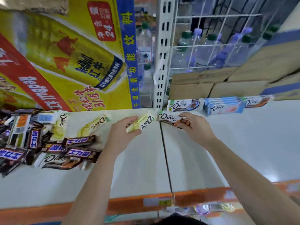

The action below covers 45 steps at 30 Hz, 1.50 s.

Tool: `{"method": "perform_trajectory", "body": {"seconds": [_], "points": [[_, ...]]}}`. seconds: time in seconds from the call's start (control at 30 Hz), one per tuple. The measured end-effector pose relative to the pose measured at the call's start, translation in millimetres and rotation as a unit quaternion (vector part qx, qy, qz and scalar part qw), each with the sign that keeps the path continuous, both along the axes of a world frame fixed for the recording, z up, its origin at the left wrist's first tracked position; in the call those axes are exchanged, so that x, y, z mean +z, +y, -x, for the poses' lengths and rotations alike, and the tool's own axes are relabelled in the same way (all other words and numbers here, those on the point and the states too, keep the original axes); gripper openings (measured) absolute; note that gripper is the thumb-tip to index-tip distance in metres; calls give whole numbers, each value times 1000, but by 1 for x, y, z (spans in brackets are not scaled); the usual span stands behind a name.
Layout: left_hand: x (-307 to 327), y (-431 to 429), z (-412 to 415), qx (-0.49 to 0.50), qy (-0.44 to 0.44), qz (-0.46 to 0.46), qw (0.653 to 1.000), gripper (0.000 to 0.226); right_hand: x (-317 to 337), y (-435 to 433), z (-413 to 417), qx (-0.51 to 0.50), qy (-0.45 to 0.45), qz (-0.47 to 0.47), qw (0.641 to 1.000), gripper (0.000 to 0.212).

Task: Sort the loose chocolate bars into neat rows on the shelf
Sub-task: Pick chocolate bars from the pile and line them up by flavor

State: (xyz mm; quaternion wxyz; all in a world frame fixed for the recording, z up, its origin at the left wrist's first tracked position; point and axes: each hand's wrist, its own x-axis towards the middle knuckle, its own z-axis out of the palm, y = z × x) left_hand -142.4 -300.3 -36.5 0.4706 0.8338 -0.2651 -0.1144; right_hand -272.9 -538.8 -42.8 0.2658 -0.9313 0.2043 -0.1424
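Observation:
My left hand (121, 135) grips a yellow-green Dove bar (142, 122) near the back of the white shelf (235, 143). My right hand (194, 125) holds a brown-and-white Dove bar (168, 119) just right of the shelf seam. Both bars nearly touch end to end. Along the back right lies a row: a brown Dove bar (185, 105), a stack of blue Dove bars (224, 105) and another brown Dove bar (258, 101). A loose heap of Snickers and Dove bars (45, 143) covers the left of the shelf, with one yellow Dove bar (95, 125) beside it.
A large Red Bull carton (65, 62) stands behind the heap. A white slotted upright (162, 54) and wire grid (219, 38) back the shelf, with water bottles (203, 49) and cardboard boxes (227, 85) behind. An orange price strip (129, 205) edges the shelf front.

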Motion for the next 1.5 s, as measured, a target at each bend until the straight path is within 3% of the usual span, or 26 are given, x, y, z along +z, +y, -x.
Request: {"method": "perform_trajectory", "body": {"seconds": [0.17,0.4,0.6,0.8,1.23,1.4,1.5], "points": [[0,-70,39,-54,-11,-22,998,44,2,-83,55,-26,-44,33,998,24],[5,-169,99,-85,-4,-6,996,42,1,-190,125,3,-58,43,997,36],[-1,-225,131,-67,-13,-19,997,42,1,-249,155,12,-69,53,996,20],[-1,-247,140,-53,-31,-44,997,42,-2,-303,160,-56,-86,95,990,19],[3,-249,148,-26,-8,-76,997,39,-9,-328,120,-87,-99,182,974,19],[5,-249,148,2,19,-42,999,35,-5,-319,119,-114,-99,192,970,17],[5,-244,146,26,41,6,999,34,-1,-304,115,-55,-125,189,972,21]]}}
